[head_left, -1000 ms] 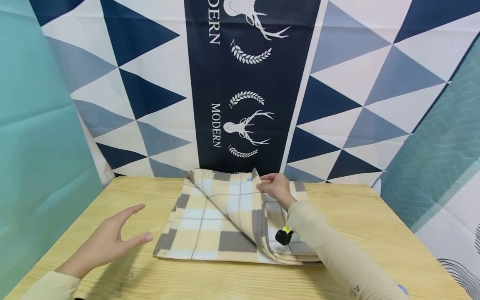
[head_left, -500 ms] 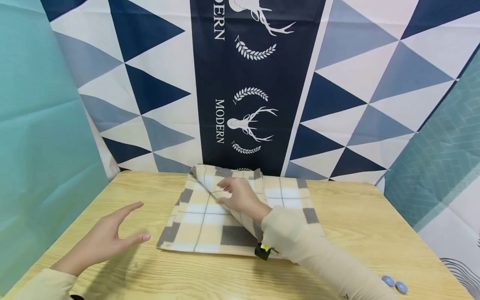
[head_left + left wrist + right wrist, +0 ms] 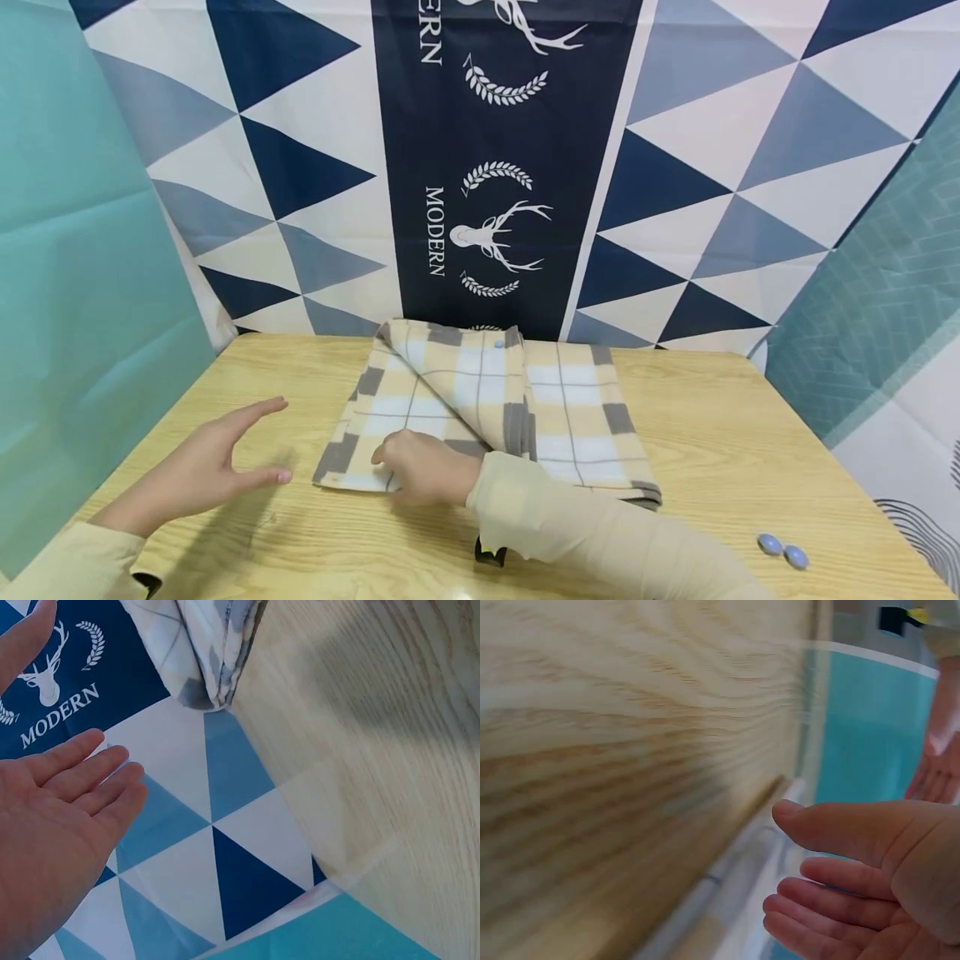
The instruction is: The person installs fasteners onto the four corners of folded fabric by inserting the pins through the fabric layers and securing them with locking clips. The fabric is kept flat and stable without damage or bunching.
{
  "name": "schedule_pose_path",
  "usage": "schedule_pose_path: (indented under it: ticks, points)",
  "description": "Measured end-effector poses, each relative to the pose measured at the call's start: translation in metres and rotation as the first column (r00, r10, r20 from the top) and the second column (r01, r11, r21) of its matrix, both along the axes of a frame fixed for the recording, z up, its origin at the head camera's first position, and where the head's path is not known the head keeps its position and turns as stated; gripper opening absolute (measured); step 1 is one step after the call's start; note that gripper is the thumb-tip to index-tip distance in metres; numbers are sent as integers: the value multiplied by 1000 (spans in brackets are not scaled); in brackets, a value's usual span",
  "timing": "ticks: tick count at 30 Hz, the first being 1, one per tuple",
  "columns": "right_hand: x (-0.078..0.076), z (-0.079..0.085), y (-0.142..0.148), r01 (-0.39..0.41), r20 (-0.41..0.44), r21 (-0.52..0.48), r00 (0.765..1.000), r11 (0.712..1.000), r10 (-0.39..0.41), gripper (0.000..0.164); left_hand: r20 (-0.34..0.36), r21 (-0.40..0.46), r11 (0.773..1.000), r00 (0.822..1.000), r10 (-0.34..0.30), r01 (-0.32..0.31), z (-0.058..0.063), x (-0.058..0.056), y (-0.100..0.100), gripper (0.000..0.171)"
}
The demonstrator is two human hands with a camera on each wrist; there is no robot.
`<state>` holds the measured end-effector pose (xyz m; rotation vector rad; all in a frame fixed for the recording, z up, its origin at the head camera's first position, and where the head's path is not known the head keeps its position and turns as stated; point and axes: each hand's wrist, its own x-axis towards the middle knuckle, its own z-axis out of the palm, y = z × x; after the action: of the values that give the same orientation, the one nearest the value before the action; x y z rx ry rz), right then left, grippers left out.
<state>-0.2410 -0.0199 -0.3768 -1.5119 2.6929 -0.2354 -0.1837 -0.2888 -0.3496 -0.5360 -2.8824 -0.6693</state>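
A plaid fleece blanket (image 3: 575, 417) in beige, white and grey lies folded on the table, its left part covered by a flap with a slanting edge. Over the blanket's front left edge is my right hand (image 3: 427, 468). In the right wrist view that hand (image 3: 855, 892) shows its thumb apart from loosely bent fingers, with nothing between them; whether it touches the cloth I cannot tell. My left hand (image 3: 202, 467) hovers left of the blanket, thumb and fingers spread. The left wrist view shows its palm (image 3: 52, 832) holding nothing.
Two small blue oval pieces (image 3: 782, 552) lie on the wooden table (image 3: 712, 433) at front right. A small blue spot (image 3: 498, 343) shows on the blanket's flap near the back. A patterned cloth backdrop (image 3: 487, 167) stands behind the table, with teal sheeting (image 3: 82, 292) at the left.
My right hand has left the flap's right edge at the back and swept left and forward to the front left edge. The flap now lies flatter. The left hand has barely moved.
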Motion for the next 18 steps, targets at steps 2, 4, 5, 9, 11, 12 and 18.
schedule_pose_path:
  ticks: [2,4,5,9,11,12,18]
  points:
    - [1,-5,-1,-17,-16,6,1000,1000,17,21,20,4,1000,1000,-3,3,-2,1,0,83]
    - [1,-10,-2,-10,-30,11,1000,1000,10,30,50,9,1000,999,-18,18,-6,1,0,82]
    - [1,-12,-2,1,-39,14,999,1000,-1,32,63,12,1000,998,-28,28,-9,1,0,81]
    - [-2,-17,-3,30,-54,2,998,1000,-30,29,121,30,997,990,-78,75,-20,-2,-1,78]
    - [-3,-17,-4,33,-51,-11,998,999,-34,28,154,41,994,982,-107,102,-26,-2,-3,76]
    - [-4,-18,-4,34,-45,-17,998,999,-34,28,174,43,993,978,-119,113,-29,-1,-4,75]
    - [-5,-22,-7,21,-29,-45,999,999,-22,31,245,52,980,949,-197,190,-45,2,-13,55]
